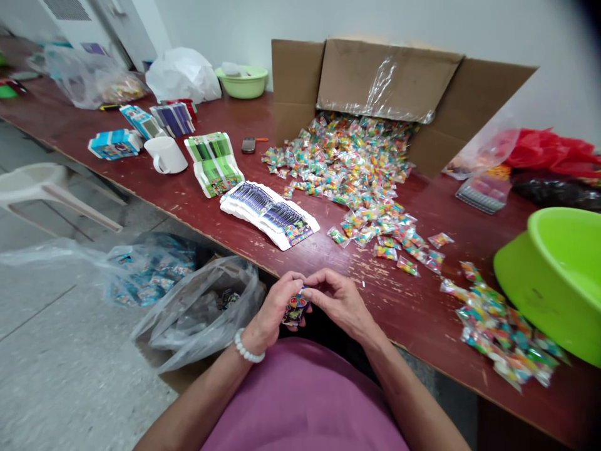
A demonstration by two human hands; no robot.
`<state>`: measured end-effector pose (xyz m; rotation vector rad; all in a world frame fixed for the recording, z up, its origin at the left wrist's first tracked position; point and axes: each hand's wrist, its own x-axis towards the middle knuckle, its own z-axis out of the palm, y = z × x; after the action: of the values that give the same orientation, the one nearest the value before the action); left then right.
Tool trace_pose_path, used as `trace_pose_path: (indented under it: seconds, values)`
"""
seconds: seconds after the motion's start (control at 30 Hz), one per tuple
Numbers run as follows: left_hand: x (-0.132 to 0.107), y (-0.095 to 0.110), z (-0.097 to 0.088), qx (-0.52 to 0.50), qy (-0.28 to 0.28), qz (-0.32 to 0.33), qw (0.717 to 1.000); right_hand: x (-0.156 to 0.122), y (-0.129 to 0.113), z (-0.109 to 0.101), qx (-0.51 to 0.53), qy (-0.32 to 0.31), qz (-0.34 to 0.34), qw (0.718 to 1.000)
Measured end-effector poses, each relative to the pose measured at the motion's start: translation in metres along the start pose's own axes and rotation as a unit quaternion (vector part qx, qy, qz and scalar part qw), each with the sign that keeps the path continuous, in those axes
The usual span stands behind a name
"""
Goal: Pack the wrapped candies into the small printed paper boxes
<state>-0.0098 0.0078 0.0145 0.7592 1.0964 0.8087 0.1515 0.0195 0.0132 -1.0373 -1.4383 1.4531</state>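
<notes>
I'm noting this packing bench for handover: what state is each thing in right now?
Cardboard box: on its side, flaps open, sachets spilling out.
Candy sachets: loose, scattered over the table.
Printed card: pinched between left hand and right hand.
Card stack: fanned, lying flat.
Green basin: upright, visible inside bare.
Plastic bag: slumped below the table edge, dark items inside.

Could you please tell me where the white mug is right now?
In the head view, the white mug sits on the red table at far left, between a blue box and the green card stack.
</notes>
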Motion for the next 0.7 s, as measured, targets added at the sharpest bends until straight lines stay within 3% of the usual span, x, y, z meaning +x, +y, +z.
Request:
trace_pose_path:
  seconds: [0.07, 0.2, 0.33, 0.57, 0.7]
  values:
    - [-0.001, 0.000, 0.001, 0.022, 0.006, 0.013, 1.000, 0.001, 0.002, 0.002, -0.030, 0.025, 0.007, 0.999]
    - [0.001, -0.004, -0.001, -0.036, -0.033, -0.024, 0.999, 0.004, 0.003, 0.005, -0.026, 0.023, 0.015, 0.999]
    - [0.005, -0.008, -0.006, -0.049, -0.006, -0.046, 0.998, 0.007, -0.001, 0.006, -0.022, 0.006, 0.031, 0.999]
    - [0.009, -0.003, -0.014, -0.136, -0.005, -0.096, 0.986, -0.002, 0.006, 0.017, -0.105, -0.015, -0.080, 0.991]
    - [0.012, -0.006, -0.014, -0.241, 0.046, -0.057, 0.968, -0.006, 0.017, 0.025, -0.265, -0.013, -0.166, 0.950]
